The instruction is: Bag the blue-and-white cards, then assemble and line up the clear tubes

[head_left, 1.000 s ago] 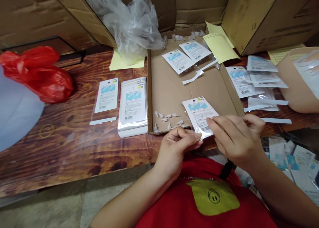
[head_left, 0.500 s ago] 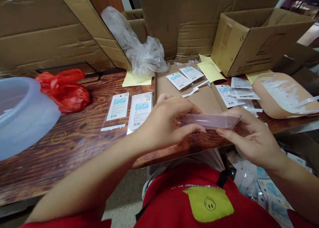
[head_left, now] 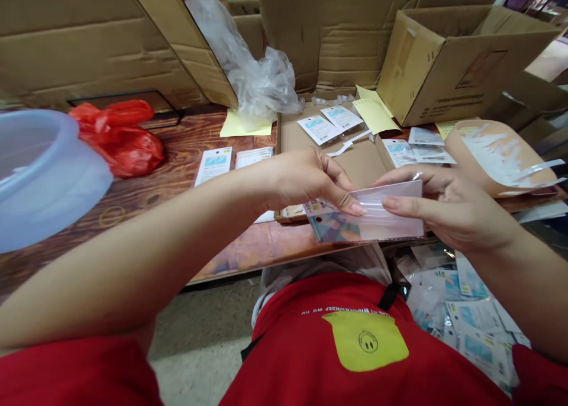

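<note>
Between my hands, over the table's front edge, is a clear plastic packet [head_left: 390, 219] with a printed card showing at its left end. My left hand [head_left: 313, 181] pinches the packet near its middle, thumb on the near face. On its right part my right hand [head_left: 444, 205] grips with the thumb in front and the fingers behind. Left of the hands, a flat card packet [head_left: 213, 164] and a small stack of packets [head_left: 254, 157] lie on the wooden table, partly covered by my left arm. Two more card packets [head_left: 329, 123] rest in a shallow cardboard tray [head_left: 306, 154].
A blue plastic tub [head_left: 53, 181] and a red plastic bag [head_left: 122, 139] stand at the left. Behind are crumpled clear plastic [head_left: 266, 80] and an open carton [head_left: 461, 68]. At right, a beige container [head_left: 461, 157] holds white strips. Several packets [head_left: 477, 317] fill a box below.
The packet has turned from nearly edge-on to showing its broad face and printed end. My left hand has moved up slightly along with its forearm, now covering part of the stack.
</note>
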`<state>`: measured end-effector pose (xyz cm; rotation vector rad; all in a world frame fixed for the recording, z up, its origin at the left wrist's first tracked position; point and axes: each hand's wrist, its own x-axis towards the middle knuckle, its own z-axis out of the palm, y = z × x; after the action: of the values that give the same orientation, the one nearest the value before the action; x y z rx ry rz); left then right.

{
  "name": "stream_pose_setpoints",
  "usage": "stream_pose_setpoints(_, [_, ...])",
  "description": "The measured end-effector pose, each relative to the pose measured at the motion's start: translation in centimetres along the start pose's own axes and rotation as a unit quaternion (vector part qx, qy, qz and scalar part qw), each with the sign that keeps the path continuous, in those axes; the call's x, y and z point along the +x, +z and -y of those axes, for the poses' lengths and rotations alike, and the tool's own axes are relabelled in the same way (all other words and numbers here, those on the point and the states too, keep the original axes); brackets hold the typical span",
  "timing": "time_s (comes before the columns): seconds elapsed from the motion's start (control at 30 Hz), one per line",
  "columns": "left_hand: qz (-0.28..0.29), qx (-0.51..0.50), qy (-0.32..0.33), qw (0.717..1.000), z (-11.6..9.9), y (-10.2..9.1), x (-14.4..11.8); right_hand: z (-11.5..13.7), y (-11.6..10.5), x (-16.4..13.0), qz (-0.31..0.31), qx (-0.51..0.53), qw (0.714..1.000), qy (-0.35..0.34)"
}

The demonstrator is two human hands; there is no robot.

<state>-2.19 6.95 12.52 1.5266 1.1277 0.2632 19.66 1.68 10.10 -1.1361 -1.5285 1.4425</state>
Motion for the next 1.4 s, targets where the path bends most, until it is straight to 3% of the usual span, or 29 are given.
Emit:
stream_pose_setpoints(0.1, [0.026,-0.046,-0.02,0.998,-0.1,0.4,0.2,0.0,-0.4,0.8,-0.018,-0.037,0.999,0.009])
stream_pose_setpoints(0.2, [0.053,-0.079,0.004,0.995,0.6,0.2,0.6,0.2,-0.7,1.4,-0.038,-0.059,0.997,0.014])
stream_pose_setpoints(0.37, [0.138,-0.105,0.006,0.985,2.4,-0.4,1.4,0.4,-0.4,1.7,-0.051,-0.061,0.997,0.023])
stream_pose_setpoints(0.5, [0.139,-0.125,-0.01,0.982,2.8,0.2,1.4,0.2,-0.8,2.2,-0.004,-0.06,0.998,0.036])
stream_pose_setpoints(0.67, [0.112,-0.075,0.054,0.989,2.4,1.0,0.8,0.1,-2.3,2.4,0.081,-0.094,0.992,0.021])
stream_pose_setpoints(0.87, [0.179,-0.083,0.039,0.979,3.1,0.1,1.1,0.5,-2.0,1.7,0.078,-0.064,0.995,0.019])
stream_pose_setpoints(0.97, [0.246,-0.121,0.008,0.962,3.6,-0.5,1.8,1.0,-1.5,1.2,0.061,-0.117,0.99,-0.047])
stream_pose_setpoints(1.03, [0.3,-0.156,-0.012,0.941,3.9,-0.4,2.4,1.2,-1.2,0.7,0.074,-0.184,0.967,-0.162])
stream_pose_setpoints(1.07, [0.324,-0.165,-0.021,0.931,4.0,-0.2,2.7,1.2,-1.1,0.3,0.083,-0.227,0.942,-0.233])
stream_pose_setpoints(1.17, [0.355,-0.162,-0.035,0.92,3.8,0.5,3.4,0.7,-1.0,-1.2,0.067,-0.367,0.829,-0.416])
stream_pose_setpoints(1.23, [0.325,-0.147,-0.03,0.934,3.2,0.8,3.6,0.2,-1.2,-2.6,0.048,-0.452,0.767,-0.453])
stream_pose_setpoints(1.27, [0.298,-0.135,-0.025,0.945,2.7,0.8,3.7,0.0,-1.5,-3.2,0.044,-0.48,0.753,-0.448])
stream_pose_setpoints(1.33, [0.233,-0.108,-0.02,0.966,1.9,0.8,3.8,-0.4,-2.2,-4.3,0.038,-0.501,0.764,-0.404])
stream_pose_setpoints(1.4, [0.171,-0.094,-0.023,0.981,1.2,1.0,4.0,-1.0,-3.1,-4.6,-0.016,-0.46,0.821,-0.339])
